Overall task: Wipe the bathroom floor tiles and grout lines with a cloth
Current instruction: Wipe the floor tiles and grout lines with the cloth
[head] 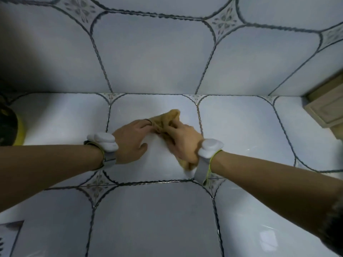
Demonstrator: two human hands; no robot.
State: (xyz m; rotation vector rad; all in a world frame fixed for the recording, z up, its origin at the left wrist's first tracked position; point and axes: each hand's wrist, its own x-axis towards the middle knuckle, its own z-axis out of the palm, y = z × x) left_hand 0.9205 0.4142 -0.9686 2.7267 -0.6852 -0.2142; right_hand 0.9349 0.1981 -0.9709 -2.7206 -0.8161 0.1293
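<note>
A tan cloth (169, 116) lies bunched on a white floor tile (159, 164) in the middle of the view. My right hand (182, 141) grips the cloth's near part, and a corner of it sticks out under my wrist. My left hand (132, 139) holds the cloth's left edge with its fingertips, thumb spread on the tile. Dark wavy grout lines (199, 115) frame the tile on both sides and along the near edge. Both wrists carry white sensor bands.
The tiled wall (154, 52) rises just beyond the cloth. A wooden cabinet corner (326, 108) stands at the right. A dark and yellow object (13, 127) sits at the left edge. A floor drain (5, 240) shows at the bottom left.
</note>
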